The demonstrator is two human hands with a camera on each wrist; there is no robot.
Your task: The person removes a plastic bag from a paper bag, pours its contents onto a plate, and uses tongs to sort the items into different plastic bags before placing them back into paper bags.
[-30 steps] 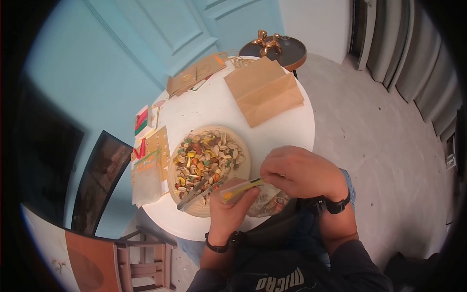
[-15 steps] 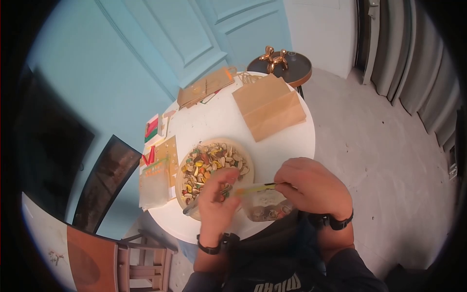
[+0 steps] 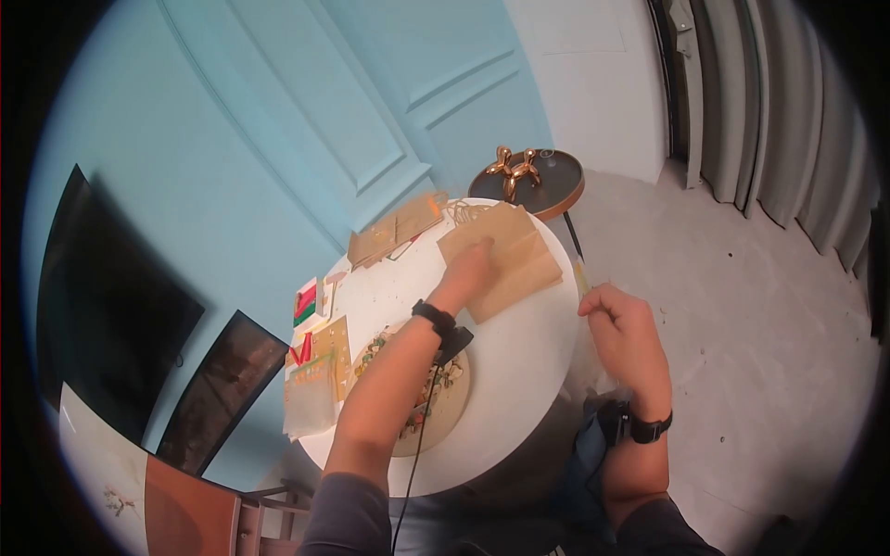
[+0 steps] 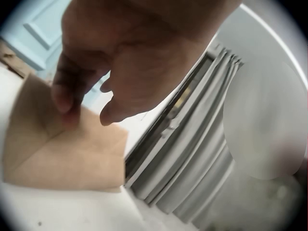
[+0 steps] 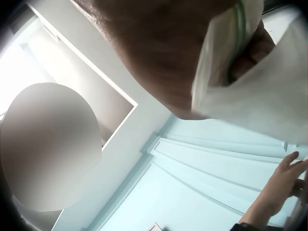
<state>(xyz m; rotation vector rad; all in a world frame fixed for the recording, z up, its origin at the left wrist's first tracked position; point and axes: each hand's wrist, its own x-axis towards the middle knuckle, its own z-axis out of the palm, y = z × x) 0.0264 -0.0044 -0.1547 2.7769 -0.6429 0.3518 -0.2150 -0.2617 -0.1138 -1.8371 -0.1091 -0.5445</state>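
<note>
Over the brown paper bag (image 3: 524, 283), the left hand (image 3: 466, 273) reaches with its arm stretched across the round plate (image 3: 454, 408) of dried pieces. In the left wrist view the left hand (image 4: 120, 57) has its thumb apart from its fingers, whose tips are at the paper bag (image 4: 82, 154); whether they touch it is unclear. At the table's right edge, the right hand (image 3: 632, 347) pinches a clear plastic bag (image 3: 581, 273). Its green zip strip shows in the right wrist view, where the plastic bag (image 5: 260, 106) partly covers the right hand (image 5: 163, 53).
Folded paper bags (image 3: 399, 227) lie at the table's back edge. Along the left are a box of coloured items (image 3: 309, 301) and another plastic bag (image 3: 311, 403). A dark side table (image 3: 556, 181) with a shiny balloon-dog figure (image 3: 514, 174) stands behind.
The left hand has let go of the plastic bag and moved forward to the paper bag. The right hand has moved rightward with the plastic bag. The head view has shifted.
</note>
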